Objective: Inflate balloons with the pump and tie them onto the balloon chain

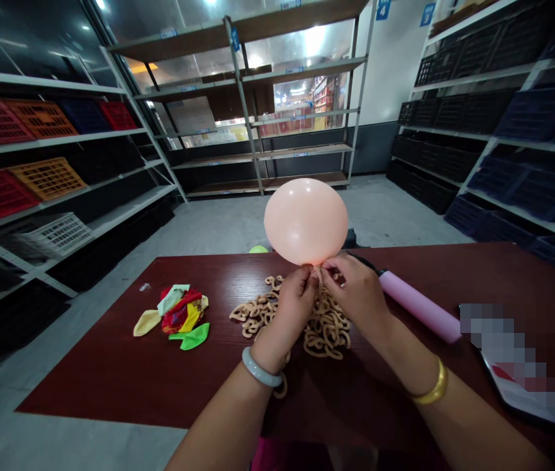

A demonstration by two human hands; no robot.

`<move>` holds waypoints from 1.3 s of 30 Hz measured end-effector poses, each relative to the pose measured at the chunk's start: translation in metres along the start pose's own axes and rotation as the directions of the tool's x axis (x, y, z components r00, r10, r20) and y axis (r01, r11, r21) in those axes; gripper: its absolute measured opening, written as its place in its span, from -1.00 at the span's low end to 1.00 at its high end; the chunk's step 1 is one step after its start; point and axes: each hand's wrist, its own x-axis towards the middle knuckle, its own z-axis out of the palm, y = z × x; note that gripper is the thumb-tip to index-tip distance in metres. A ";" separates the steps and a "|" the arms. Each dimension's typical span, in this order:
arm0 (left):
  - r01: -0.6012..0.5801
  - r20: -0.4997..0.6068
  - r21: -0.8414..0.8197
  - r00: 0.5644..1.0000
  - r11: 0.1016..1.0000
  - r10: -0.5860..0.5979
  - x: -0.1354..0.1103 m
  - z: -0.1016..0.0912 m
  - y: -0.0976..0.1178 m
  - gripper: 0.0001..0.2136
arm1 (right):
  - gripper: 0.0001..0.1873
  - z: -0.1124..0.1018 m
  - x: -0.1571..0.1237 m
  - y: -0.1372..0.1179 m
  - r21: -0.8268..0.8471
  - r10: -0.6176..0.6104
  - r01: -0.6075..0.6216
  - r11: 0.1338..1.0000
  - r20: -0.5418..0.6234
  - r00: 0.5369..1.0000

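An inflated peach balloon (pixel 305 221) stands above the table with its neck pointing down toward me. My left hand (pixel 297 297) pinches the neck from the left, fingers closed. From the right, my right hand (pixel 355 288) pinches the same neck, its fingertips close to the left thumb. Whether the neck is knotted is hidden by the fingers. Under and around both hands lies a heap of tan, curled pieces (pixel 327 330), like wooden hooks or rings. Several uninflated balloons (pixel 182 317) in red, yellow, green and cream lie in a pile to the left.
A pink cylinder (pixel 420 306), perhaps a pump, lies to the right. Beside it is a flat blurred item (pixel 517 366). The dark red table (pixel 110 360) has its far edge behind the balloon. Shelves with crates (pixel 46 180) line both sides.
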 end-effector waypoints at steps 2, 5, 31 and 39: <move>0.032 -0.023 -0.037 0.999 0.999 -0.033 0.000 -0.001 0.000 -0.81 | -0.92 0.000 -0.001 -0.001 -0.023 -0.058 0.058 0.998 -0.001 0.998; 0.105 -0.045 -0.161 0.992 0.981 -0.114 -0.002 0.001 0.003 -0.78 | -0.92 0.000 -0.002 -0.003 0.000 -0.117 0.117 0.993 -0.015 0.993; -0.027 0.018 0.008 0.999 1.000 0.026 -0.005 0.000 -0.002 -0.81 | -0.91 -0.009 0.008 0.010 0.537 0.160 -0.282 0.795 0.262 0.952; 0.046 -0.075 -0.102 0.996 0.994 -0.054 -0.006 0.004 0.001 -0.78 | -0.80 0.010 -0.001 0.002 0.677 0.441 -0.499 0.541 0.277 0.854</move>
